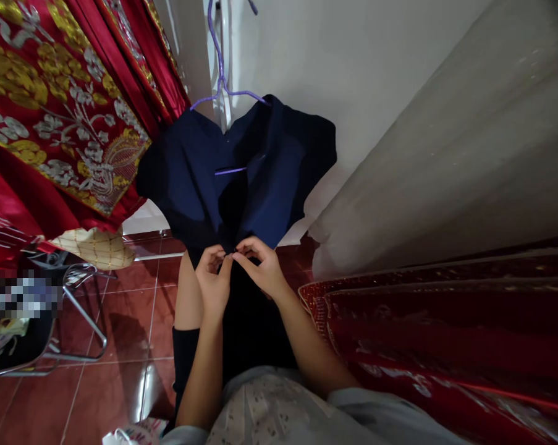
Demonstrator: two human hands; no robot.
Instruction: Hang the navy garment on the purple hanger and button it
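A dark navy short-sleeved shirt [279, 179] hangs in front of me on a purple wire hanger [222, 86]. Its collar lies open in a V, and the hanger's lower bar shows through the gap. My left hand [214, 272] pinches the shirt's front edge at the bottom of the V. Right beside it, my right hand [260, 266] pinches the other front edge, with the fingertips of both hands nearly touching. Whatever small fastening lies between the fingertips is too dark and covered to make out. Below the hands the shirt merges with dark clothing.
Red garments with gold and silver embroidery [75, 111] hang at the left. A chair [84, 309] holding assorted items stands on the red tiled floor [125, 334]. Pale cloth [427, 161] drapes at the right above dark red beaded fabric [422, 334].
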